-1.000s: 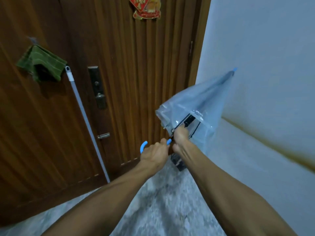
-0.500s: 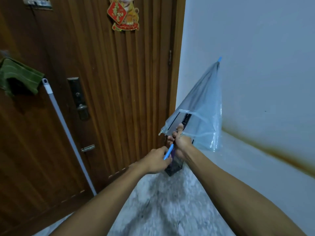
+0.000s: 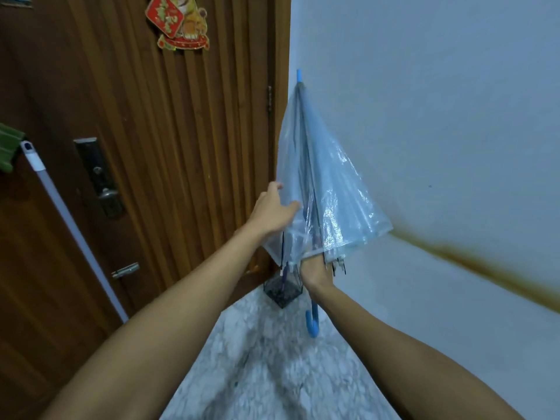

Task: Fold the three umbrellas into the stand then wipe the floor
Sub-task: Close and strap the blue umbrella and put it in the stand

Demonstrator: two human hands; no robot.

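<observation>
Two bare forearms reach forward over a grey marbled floor [image 3: 272, 368], which narrows between a brown wooden door [image 3: 181, 131] on the left and a pale wall [image 3: 439, 116] on the right, closing to a corner ahead; the open floor lies mostly near the viewer, and the corner itself is tight. The right hand [image 3: 315, 272] is tucked up under the canopy's lower rim, gripping the shaft of one clear umbrella [image 3: 321, 183]; its fingers are hidden behind the plastic, so how they curl cannot be told exactly. The umbrella stands upright, half collapsed, its blue tip [image 3: 299, 75] pointing up beside the door frame and its blue hooked handle [image 3: 312, 324] hanging below the right wrist, above the floor. The left hand [image 3: 274, 210] has its fingers spread and lies flat against the left side of the canopy. Behind and below the canopy, in the corner on the floor, sits one dark wire stand [image 3: 283, 291]; the umbrella is outside it. A brown stain [image 3: 485, 265] runs across the wall, sloping down to the right. Further left, one pale mop pole [image 3: 75, 231] leans on the door, near a lock plate [image 3: 100, 177] and a latch [image 3: 125, 269]; a green cloth [image 3: 9, 147] shows at the left edge; one red ornament [image 3: 178, 22] is fixed high on the door.
</observation>
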